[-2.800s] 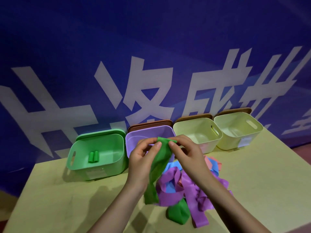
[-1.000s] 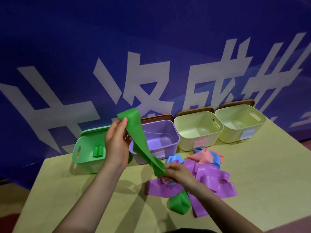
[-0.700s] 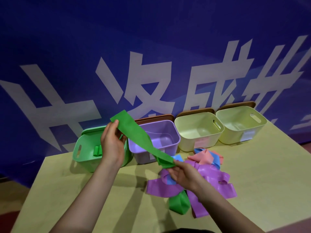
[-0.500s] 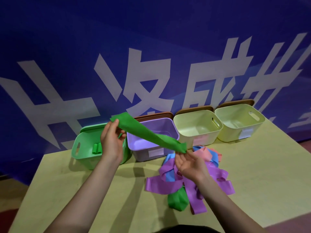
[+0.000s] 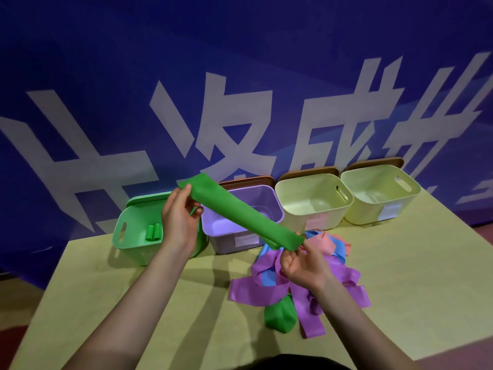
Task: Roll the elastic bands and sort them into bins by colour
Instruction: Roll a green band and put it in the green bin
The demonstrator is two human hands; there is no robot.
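While half a second ago the green band sagged between the hands, it now runs flat and nearly taut above the purple bin, its high end over that bin's left rim and its low end just in front of the bin's right corner. The left hand pinches the high end between thumb and fingers; the right hand, palm up, pinches the low end at its fingertips. Straightened like this, the band looks ready for rolling from one end, probably the right. Left of the purple bin, the green bin already holds two green rolls. In front and to the right, the pile of loose bands waits unsorted on the table.
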